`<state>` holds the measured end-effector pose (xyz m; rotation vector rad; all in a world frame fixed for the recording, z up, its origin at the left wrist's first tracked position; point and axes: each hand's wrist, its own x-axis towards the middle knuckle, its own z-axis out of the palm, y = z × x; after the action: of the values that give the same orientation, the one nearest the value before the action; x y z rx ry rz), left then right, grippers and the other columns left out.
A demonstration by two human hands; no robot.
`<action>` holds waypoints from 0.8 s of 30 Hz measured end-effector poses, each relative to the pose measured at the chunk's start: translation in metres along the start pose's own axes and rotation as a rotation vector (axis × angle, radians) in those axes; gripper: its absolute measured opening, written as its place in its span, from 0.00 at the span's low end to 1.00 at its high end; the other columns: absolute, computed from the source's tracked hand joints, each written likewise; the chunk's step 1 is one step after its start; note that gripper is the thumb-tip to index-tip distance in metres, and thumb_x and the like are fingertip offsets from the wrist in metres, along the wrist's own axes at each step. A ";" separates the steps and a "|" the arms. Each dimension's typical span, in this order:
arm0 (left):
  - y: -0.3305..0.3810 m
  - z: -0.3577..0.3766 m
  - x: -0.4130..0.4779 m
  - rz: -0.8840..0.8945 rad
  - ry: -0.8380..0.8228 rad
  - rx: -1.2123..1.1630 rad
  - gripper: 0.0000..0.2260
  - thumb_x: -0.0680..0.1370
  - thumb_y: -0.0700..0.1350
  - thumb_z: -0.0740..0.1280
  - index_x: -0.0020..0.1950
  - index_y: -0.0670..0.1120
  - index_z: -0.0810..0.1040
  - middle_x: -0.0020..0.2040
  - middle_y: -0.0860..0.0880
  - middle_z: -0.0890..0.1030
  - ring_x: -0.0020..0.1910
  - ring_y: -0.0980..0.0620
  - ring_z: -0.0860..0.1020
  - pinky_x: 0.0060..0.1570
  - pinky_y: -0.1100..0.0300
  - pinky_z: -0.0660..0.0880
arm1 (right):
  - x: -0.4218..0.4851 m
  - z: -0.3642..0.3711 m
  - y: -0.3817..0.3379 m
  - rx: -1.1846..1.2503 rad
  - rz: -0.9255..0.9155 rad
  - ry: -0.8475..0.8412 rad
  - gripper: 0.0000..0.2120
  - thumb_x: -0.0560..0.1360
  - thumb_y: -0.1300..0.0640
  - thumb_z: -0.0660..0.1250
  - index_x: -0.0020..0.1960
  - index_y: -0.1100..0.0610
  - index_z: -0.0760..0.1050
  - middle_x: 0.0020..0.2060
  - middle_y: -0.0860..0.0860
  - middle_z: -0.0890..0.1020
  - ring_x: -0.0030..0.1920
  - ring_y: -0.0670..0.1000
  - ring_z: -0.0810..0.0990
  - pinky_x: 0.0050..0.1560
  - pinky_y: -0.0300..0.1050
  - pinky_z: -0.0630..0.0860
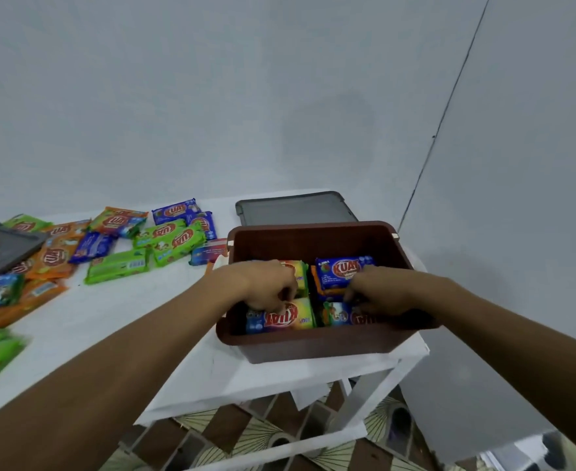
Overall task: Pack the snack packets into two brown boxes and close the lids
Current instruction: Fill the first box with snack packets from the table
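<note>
pale grey wall (280, 96) behind, white desk (116, 297) in front, patterned floor (246, 433) showing under it. brown box (314, 348) sits open at the desk's right end, close to the front corner, its grey lid (297, 207) lying flat just behind it. both hands are down inside the box. left hand (263, 287) has fingers curled onto the yellow packets (280, 317) on the left side. right hand (378, 294) has fingers curled at the lower edge of the blue packet (342, 271), which rides on orange ones. cannot tell for either grip whether it pinches a packet or only presses it down, since the fingertips are hidden among wrappers. loose packets (164, 239) are spread over the desk to the left, apart from the box, some on or under a second grey lid (7, 246). second box not in view. risks, as i judge them: the blue packet looks higher than its neighbours, so if the stack isn't flattened the lid may not seat. pressing hard could crush the snacks. both forearms reach toward that corner, so a shove could slide the box over the edge. slick wrappers may slip out when a hand lifts. plenty still loose, so overfilling this box is likely unless the other one gets used.
</note>
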<state>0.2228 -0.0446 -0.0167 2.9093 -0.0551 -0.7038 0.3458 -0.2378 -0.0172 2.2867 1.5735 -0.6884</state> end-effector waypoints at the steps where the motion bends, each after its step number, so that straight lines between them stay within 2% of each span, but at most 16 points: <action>1: 0.001 -0.003 0.000 -0.004 -0.026 -0.017 0.12 0.78 0.47 0.69 0.61 0.49 0.77 0.55 0.50 0.79 0.52 0.51 0.78 0.50 0.58 0.76 | -0.001 -0.001 0.002 0.012 -0.017 -0.005 0.17 0.80 0.55 0.63 0.68 0.51 0.74 0.64 0.50 0.76 0.62 0.50 0.74 0.64 0.46 0.72; 4: 0.003 -0.006 0.000 0.005 -0.102 -0.079 0.13 0.77 0.43 0.69 0.62 0.48 0.77 0.58 0.50 0.81 0.54 0.52 0.79 0.51 0.59 0.76 | -0.001 -0.004 0.006 0.026 -0.045 0.015 0.16 0.80 0.55 0.63 0.67 0.51 0.74 0.66 0.50 0.75 0.63 0.49 0.74 0.63 0.45 0.74; 7: 0.001 -0.005 0.003 0.009 -0.136 -0.132 0.13 0.77 0.42 0.69 0.62 0.48 0.77 0.57 0.50 0.82 0.54 0.54 0.79 0.48 0.63 0.75 | 0.003 -0.008 0.010 0.052 0.009 0.199 0.13 0.80 0.53 0.62 0.63 0.49 0.76 0.62 0.52 0.76 0.56 0.51 0.78 0.55 0.47 0.79; 8: -0.001 -0.004 0.004 0.006 -0.102 -0.131 0.13 0.78 0.43 0.69 0.62 0.48 0.78 0.56 0.50 0.82 0.53 0.54 0.79 0.47 0.65 0.74 | 0.005 -0.009 0.011 0.022 0.031 0.274 0.12 0.79 0.53 0.63 0.61 0.49 0.76 0.60 0.52 0.77 0.54 0.51 0.78 0.53 0.48 0.79; 10: -0.003 -0.006 0.004 -0.006 0.075 -0.051 0.11 0.77 0.46 0.69 0.59 0.49 0.77 0.52 0.51 0.82 0.49 0.55 0.76 0.45 0.62 0.73 | 0.009 -0.011 0.012 -0.058 0.050 0.369 0.14 0.76 0.52 0.67 0.62 0.50 0.75 0.59 0.51 0.77 0.55 0.52 0.77 0.52 0.47 0.78; 12: -0.007 -0.007 0.006 -0.040 0.294 0.098 0.10 0.76 0.48 0.70 0.56 0.51 0.76 0.49 0.52 0.79 0.48 0.53 0.76 0.43 0.57 0.74 | 0.013 -0.013 0.013 -0.084 0.076 0.386 0.18 0.75 0.52 0.69 0.63 0.52 0.73 0.59 0.51 0.77 0.56 0.52 0.77 0.52 0.47 0.78; 13: -0.009 -0.008 0.007 -0.062 0.349 0.161 0.11 0.75 0.49 0.70 0.56 0.51 0.76 0.51 0.51 0.79 0.49 0.51 0.77 0.42 0.55 0.74 | 0.015 -0.014 0.013 -0.086 0.091 0.380 0.18 0.74 0.52 0.70 0.62 0.53 0.73 0.59 0.52 0.77 0.56 0.52 0.77 0.52 0.46 0.77; 17: -0.020 -0.008 0.011 -0.161 0.261 0.286 0.15 0.76 0.49 0.69 0.62 0.49 0.76 0.59 0.47 0.78 0.55 0.46 0.77 0.49 0.53 0.74 | 0.022 -0.016 0.013 -0.052 0.150 0.357 0.16 0.74 0.51 0.71 0.59 0.54 0.75 0.57 0.53 0.78 0.54 0.53 0.78 0.50 0.45 0.76; 20: -0.026 -0.011 0.005 -0.136 0.258 0.273 0.14 0.79 0.49 0.66 0.63 0.50 0.76 0.59 0.48 0.78 0.55 0.47 0.77 0.51 0.54 0.74 | 0.024 -0.018 0.013 -0.061 0.143 0.359 0.14 0.74 0.50 0.70 0.58 0.52 0.75 0.54 0.51 0.78 0.52 0.52 0.78 0.45 0.43 0.74; 22: -0.034 -0.012 -0.006 -0.063 0.326 0.233 0.11 0.79 0.51 0.65 0.60 0.51 0.78 0.56 0.49 0.80 0.54 0.49 0.77 0.52 0.53 0.75 | 0.025 -0.022 0.012 -0.033 0.124 0.397 0.08 0.75 0.49 0.68 0.54 0.50 0.76 0.49 0.48 0.80 0.48 0.49 0.78 0.40 0.41 0.71; 24: -0.049 -0.007 -0.020 0.021 0.518 0.131 0.10 0.80 0.51 0.63 0.57 0.49 0.79 0.54 0.50 0.80 0.54 0.50 0.76 0.53 0.51 0.74 | 0.028 -0.030 0.005 -0.018 0.090 0.486 0.06 0.77 0.49 0.66 0.52 0.48 0.77 0.43 0.45 0.80 0.43 0.46 0.77 0.35 0.40 0.68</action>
<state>0.2081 0.0058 -0.0090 3.1087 -0.0746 0.0735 0.3658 -0.2026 -0.0070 2.6255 1.6370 -0.0915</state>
